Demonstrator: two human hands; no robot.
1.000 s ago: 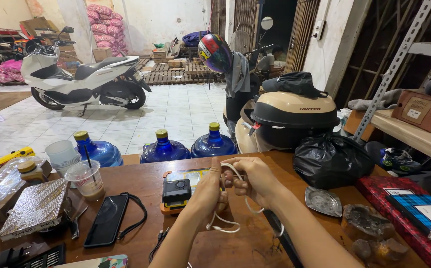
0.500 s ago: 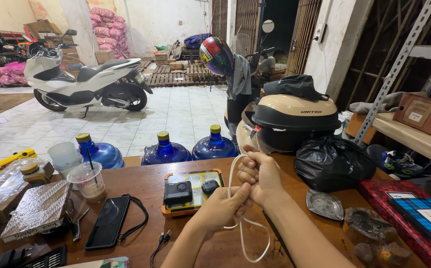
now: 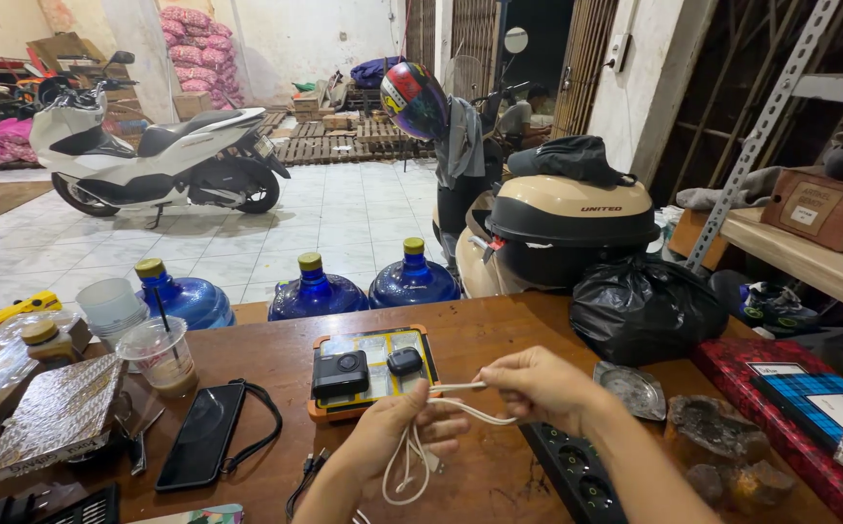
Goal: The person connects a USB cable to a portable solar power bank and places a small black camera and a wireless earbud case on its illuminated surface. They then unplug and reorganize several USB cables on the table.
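Behind hands: tray (image 3: 371, 408), camera (image 3: 340, 373) | both fingers pinching white cable (image 3: 412, 456)

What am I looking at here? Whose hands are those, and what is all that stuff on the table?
This picture comes from a small camera worn on a person's head, so you see what they see when they look down. The two hands are that person's own. The left hand and the right hand both hold a white cable, stretched between them, with loops hanging below the left hand. Under them is a brown wooden table. On it lie an orange tray with a small black camera, a black phone, a plastic cup with a straw, a black bag and a black power strip. Behind the table stand blue water bottles and scooters.
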